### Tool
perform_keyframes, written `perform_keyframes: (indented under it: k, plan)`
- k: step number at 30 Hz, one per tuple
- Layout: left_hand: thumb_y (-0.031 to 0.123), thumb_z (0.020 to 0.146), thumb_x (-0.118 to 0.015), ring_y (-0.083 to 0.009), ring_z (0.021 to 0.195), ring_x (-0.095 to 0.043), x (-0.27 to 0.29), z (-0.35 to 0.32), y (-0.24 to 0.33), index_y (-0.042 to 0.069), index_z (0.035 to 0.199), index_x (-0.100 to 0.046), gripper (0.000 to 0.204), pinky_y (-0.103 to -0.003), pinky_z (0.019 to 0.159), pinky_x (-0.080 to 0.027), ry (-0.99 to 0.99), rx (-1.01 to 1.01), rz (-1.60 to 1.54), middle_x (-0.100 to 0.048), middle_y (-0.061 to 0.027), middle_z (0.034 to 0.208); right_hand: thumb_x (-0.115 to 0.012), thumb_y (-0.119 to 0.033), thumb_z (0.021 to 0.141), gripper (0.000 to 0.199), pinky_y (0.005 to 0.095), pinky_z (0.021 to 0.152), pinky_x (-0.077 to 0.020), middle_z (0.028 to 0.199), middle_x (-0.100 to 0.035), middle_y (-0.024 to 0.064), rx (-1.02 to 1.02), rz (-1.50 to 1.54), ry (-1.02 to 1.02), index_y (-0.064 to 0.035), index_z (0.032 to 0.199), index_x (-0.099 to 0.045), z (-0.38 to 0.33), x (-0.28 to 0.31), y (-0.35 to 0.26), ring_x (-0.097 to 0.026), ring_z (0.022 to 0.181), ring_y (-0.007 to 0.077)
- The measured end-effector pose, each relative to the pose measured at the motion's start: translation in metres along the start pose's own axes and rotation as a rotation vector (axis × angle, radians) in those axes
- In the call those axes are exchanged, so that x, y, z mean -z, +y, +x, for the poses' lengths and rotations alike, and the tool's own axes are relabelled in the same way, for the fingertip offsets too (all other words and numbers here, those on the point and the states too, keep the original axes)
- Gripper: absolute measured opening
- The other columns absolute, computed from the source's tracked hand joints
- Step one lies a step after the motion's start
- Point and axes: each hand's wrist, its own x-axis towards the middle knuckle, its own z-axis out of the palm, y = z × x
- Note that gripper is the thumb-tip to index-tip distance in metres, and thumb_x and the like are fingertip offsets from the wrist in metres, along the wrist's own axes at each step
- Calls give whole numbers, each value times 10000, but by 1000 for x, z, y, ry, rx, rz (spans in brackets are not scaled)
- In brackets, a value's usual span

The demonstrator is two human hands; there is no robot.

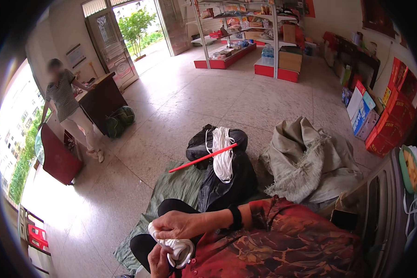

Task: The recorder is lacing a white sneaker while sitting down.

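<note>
At my lap a white bundle [183, 250], probably coiled cord like the skein ahead, is held between both hands. My right hand [178, 225], with a black band on its wrist, is closed over the bundle's upper end. Below it, my left hand [158, 262] pinches the bundle's lower left side, its fingers partly hidden. Just ahead lies a black plastic bag [227, 185], with a loose skein of white cord [223, 157] draped over it. A thin red stick [203, 158] rests slantwise across the skein.
A green woven sheet [169, 190] lies under the black bag. To the right sits a crumpled beige sack [306, 162], with red cartons [394, 120] beyond. Far left, a person [65, 97] stands by a dark counter [104, 102]. Shelves [250, 37] stand at the back.
</note>
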Motion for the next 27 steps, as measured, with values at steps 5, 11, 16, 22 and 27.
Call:
perform_keyframes:
  k: [5,11,16,22,27]
  plan:
    - [217,1020,-408,-94,519,-298,2,-25,19,79,701,-427,348,-256,488,-274,347,99,-335,-317,19,604,-593,-218,932,256,375,577,-424,677,-520,178,-22,-328,442,-14,790,-530,-33,35,24,-549,611,285]
    - [247,999,-465,-76,515,-359,49,-70,-50,105,725,-466,309,-256,478,-311,695,234,-693,-365,37,591,-569,-181,936,251,442,588,-429,692,-521,204,-8,-640,609,-8,781,-472,-58,77,73,-565,685,406]
    - [187,1010,-415,-43,508,-305,80,-67,-82,108,724,-448,298,-225,460,-271,837,227,-56,-360,51,613,-501,-28,921,336,349,599,-483,758,-574,92,-180,-341,353,-41,1243,-405,-55,47,64,-574,639,212]
    - [110,970,-508,-226,546,-461,54,-73,-66,4,784,-503,215,-333,525,-374,594,109,716,-479,-132,618,-509,-55,936,84,358,641,-468,795,-579,133,-249,-145,-42,-9,1005,-527,-45,-8,78,-574,684,258]
    - [95,934,-562,-256,597,-562,11,-62,-42,0,832,-596,144,-350,560,-426,415,199,483,-570,-149,676,-549,-63,900,58,403,685,-472,824,-585,187,-184,-235,-39,-8,917,-544,-47,-23,90,-588,781,377]
